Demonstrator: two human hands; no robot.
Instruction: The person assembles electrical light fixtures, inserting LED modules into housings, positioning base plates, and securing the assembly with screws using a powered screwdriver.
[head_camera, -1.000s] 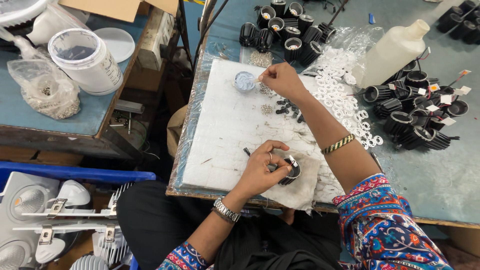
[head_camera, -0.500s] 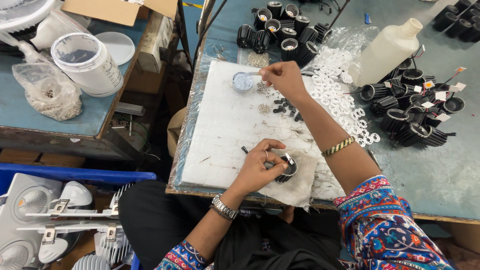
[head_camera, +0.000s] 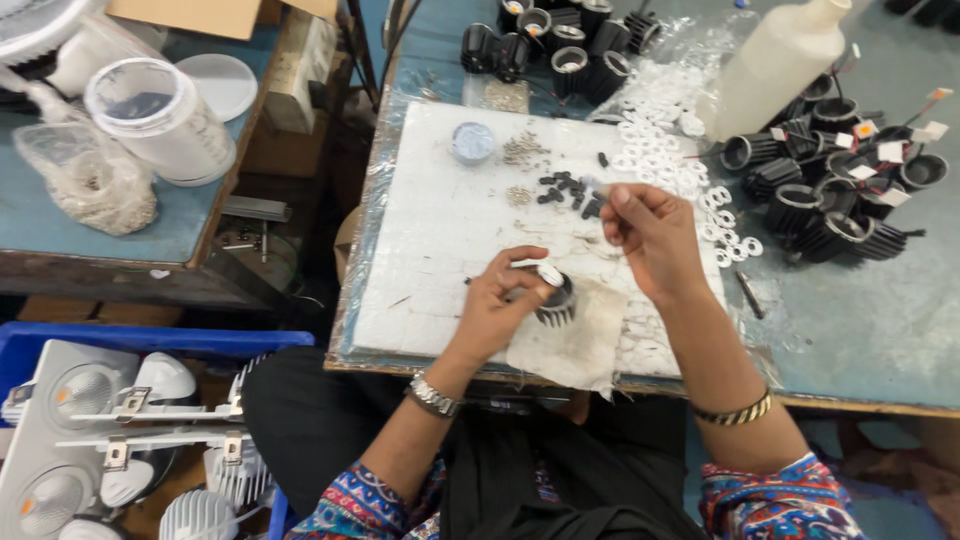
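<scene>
Finned black housing (head_camera: 556, 300) sits on a stained rag (head_camera: 580, 340) near the white tabletop's (head_camera: 440, 250) front edge, and we judge it could roll off if jostled. Our left hand (head_camera: 505, 300) curls closed around it; our right hand (head_camera: 650, 230) pinches something small we cannot make out above loose dark screws (head_camera: 562, 190).

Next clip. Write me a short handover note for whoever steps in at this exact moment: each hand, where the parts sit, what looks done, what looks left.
Left hand: holds a black finned housing on a stained cloth, fingers over its top.
Right hand: raised above the white board, pinching something small; what it is cannot be made out.
Parts: small black pieces and screws on the board, white rings to the right, a small round tin at the far edge.
Done: finned housings with wires lie at right.
Left: the housing in hand looks unfinished.
</scene>
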